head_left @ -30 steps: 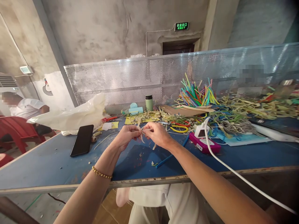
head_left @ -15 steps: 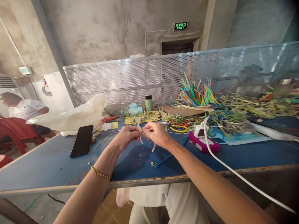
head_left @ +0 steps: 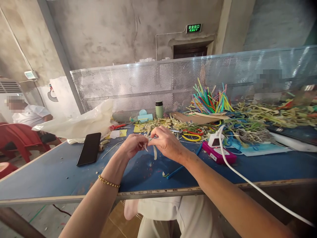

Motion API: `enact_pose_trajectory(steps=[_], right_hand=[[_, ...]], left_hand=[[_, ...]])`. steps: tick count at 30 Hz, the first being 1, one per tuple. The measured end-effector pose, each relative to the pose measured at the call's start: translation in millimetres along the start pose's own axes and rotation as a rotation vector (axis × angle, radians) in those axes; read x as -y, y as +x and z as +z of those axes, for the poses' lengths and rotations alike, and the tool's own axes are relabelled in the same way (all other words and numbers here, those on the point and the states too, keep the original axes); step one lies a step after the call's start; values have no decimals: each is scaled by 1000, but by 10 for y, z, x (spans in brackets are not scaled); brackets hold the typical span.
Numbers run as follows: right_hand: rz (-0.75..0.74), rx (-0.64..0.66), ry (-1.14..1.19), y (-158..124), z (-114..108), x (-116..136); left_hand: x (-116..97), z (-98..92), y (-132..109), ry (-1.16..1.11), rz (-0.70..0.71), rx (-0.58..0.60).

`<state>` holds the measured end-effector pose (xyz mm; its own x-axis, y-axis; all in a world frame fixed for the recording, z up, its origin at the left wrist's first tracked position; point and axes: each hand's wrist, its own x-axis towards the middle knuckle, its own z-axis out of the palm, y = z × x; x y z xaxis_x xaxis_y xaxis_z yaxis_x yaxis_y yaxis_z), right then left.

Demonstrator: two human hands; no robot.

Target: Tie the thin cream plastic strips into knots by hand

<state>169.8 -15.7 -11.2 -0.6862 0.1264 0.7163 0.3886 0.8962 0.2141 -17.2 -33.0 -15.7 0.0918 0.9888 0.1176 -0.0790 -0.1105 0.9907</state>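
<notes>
Above the middle of the blue table, my left hand (head_left: 133,144) and my right hand (head_left: 166,142) meet at the fingertips. Both are closed in a pinch on a thin, pale strip (head_left: 155,153). One curled end of it hangs below my right fingers, and another short end pokes out by my left fingertips. Fingers hide the part between them. On the tabletop below lie a blue rod (head_left: 176,172) and a small pale scrap (head_left: 163,174).
A black phone (head_left: 89,149) lies left, near a white plastic bag (head_left: 81,124). A green flask (head_left: 159,109) stands behind my hands. Rightward are yellow-handled pliers (head_left: 192,137), a magenta box (head_left: 220,154), a white cable (head_left: 244,182) and heaped dry strips (head_left: 262,114). A seated person (head_left: 32,114) is far left.
My right hand has shifted closer over my left fingertips. The strip's hanging end has moved left, nearer my left hand. The whole view has shifted slightly.
</notes>
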Motion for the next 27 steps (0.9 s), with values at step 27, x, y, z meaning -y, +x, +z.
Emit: enact_pose_trajectory(steps=[27], right_hand=[[613, -89, 664, 3, 117, -53]], left_hand=[[-88, 61, -105, 2, 28, 192]])
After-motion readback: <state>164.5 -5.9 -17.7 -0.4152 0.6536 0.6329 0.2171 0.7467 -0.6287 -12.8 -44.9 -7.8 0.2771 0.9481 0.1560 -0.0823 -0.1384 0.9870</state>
